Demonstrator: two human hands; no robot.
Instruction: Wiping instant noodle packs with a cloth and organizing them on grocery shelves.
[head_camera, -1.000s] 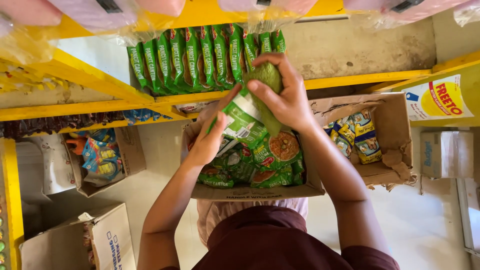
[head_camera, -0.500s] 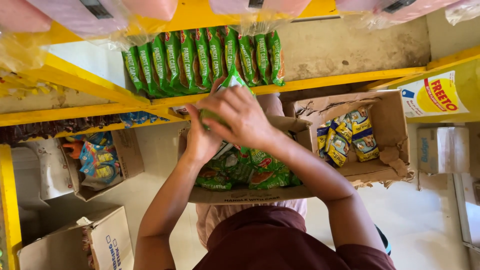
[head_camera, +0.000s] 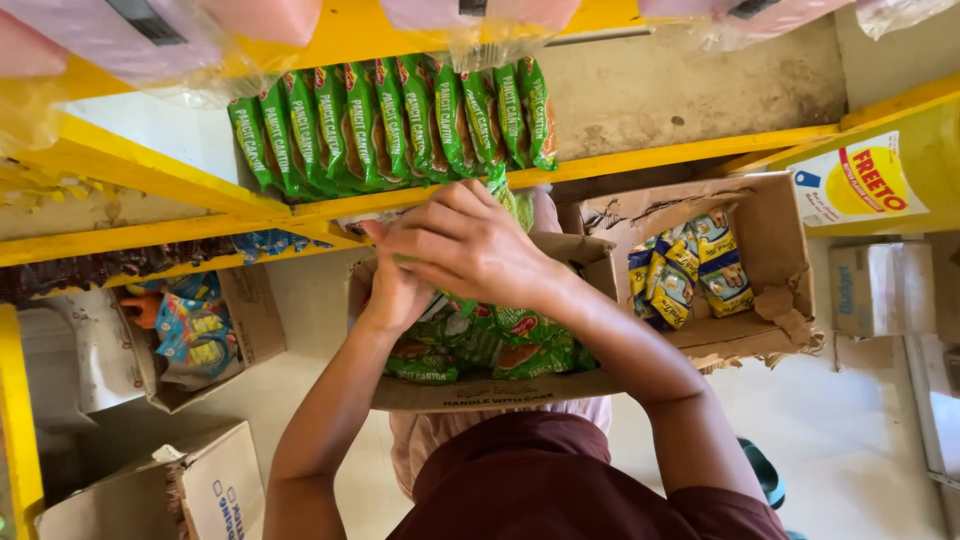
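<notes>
My right hand (head_camera: 470, 245) lies over a green noodle packet (head_camera: 512, 198), of which only a tip shows past the fingers. My left hand (head_camera: 393, 292) grips the same packet from the left side. Both hands hover over an open cardboard box (head_camera: 480, 393) filled with more green packets (head_camera: 500, 350). Just beyond the hands, a row of upright green packets (head_camera: 395, 120) stands on a yellow shelf (head_camera: 640, 160). The hands are at the shelf's front edge, below the right end of that row.
To the right sits a torn open box (head_camera: 785, 235) with blue-and-yellow packets (head_camera: 685, 270). A box of colourful packets (head_camera: 205, 330) stands at the left, and a white-sided carton (head_camera: 215, 490) lower left. Yellow shelf rails (head_camera: 130, 165) cross the view, with pink wrapped packs (head_camera: 130, 25) above.
Both hands have carried the green packet from above the box toward the shelf edge. The right hand now covers most of the packet.
</notes>
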